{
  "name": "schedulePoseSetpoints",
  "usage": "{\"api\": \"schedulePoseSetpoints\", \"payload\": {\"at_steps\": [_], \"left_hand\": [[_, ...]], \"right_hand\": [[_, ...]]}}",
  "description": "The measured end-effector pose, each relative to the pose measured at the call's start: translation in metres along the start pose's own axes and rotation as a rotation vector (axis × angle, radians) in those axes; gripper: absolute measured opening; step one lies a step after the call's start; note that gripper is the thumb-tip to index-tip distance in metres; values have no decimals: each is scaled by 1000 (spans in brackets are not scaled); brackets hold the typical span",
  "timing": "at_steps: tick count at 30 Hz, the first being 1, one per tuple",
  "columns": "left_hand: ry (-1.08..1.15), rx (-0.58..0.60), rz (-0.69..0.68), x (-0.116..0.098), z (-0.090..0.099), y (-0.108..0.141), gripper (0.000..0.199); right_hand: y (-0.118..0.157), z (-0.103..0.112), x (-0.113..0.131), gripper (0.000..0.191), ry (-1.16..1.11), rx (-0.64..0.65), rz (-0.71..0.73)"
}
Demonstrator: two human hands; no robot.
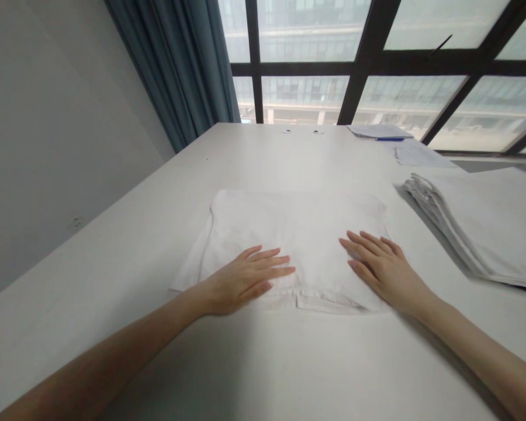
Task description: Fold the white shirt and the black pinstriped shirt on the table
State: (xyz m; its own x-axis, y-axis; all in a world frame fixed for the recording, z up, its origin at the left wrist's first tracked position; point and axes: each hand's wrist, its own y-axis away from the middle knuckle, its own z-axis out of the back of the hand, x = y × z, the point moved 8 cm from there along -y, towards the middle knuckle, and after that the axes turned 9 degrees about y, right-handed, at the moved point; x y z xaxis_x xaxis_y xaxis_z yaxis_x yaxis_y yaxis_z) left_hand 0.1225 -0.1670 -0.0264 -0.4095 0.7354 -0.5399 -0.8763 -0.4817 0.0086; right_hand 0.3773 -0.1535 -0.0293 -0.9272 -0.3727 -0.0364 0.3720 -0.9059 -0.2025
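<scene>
A folded white cloth (pixel 307 222) lies on the white table (pixel 263 362), its far edge straight and its near edge showing seams and layered hems. My left hand (pixel 245 279) rests palm down on the near left part of it, fingers spread and pointing right. On the cloth's right side lies my right hand (pixel 379 266), also palm down, with its fingers apart and pointing up and to the left. Neither hand grips anything. At the cloth's left side a lower layer sticks out past the upper one.
To the right lies a stack of folded white cloths (pixel 486 222). Papers (pixel 379 131) and a blue pen (pixel 389 139) are at the table's far right. Beyond the table stand a blue curtain (pixel 184 64) and dark-framed windows (pixel 307 96); a wall (pixel 61 128) runs along the left.
</scene>
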Motion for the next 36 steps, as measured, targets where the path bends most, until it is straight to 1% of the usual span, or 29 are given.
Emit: {"api": "schedulePoseSetpoints", "payload": {"at_steps": [2,4,7,8,10,12,15,18,22,24,27,33,36], "left_hand": [[-17,-43,43,4,1,-1,47],[-81,-61,55,5,0,-1,46],[-161,-52,60,5,-2,-2,47],[-176,-47,65,5,-3,-2,47],[-198,-44,72,5,-3,-1,48],[-211,-48,78,5,-3,-1,49],[-211,-50,98,8,-2,1,52],[-220,-63,152,18,2,3,53],[-284,-110,250,35,11,8,55],[-317,-132,291,41,15,9,58],[-339,-136,315,44,17,10,62],[-345,-99,292,43,13,8,82],[-346,-84,290,45,11,8,87]], "right_hand": [[-2,6,10,45,-52,-25,29],[-2,10,26,45,-120,-11,122],[1,8,50,45,-166,73,278],[2,5,54,45,-163,104,304],[3,1,56,46,-148,150,314],[3,-2,54,46,-131,176,300],[3,-4,46,47,-99,179,259],[2,-4,32,48,-51,143,169],[0,-6,11,50,22,65,26],[1,-7,5,50,52,38,-16],[1,-8,2,50,79,21,-31],[1,-9,2,50,85,12,-34],[-1,-10,4,50,67,14,-40]]}}
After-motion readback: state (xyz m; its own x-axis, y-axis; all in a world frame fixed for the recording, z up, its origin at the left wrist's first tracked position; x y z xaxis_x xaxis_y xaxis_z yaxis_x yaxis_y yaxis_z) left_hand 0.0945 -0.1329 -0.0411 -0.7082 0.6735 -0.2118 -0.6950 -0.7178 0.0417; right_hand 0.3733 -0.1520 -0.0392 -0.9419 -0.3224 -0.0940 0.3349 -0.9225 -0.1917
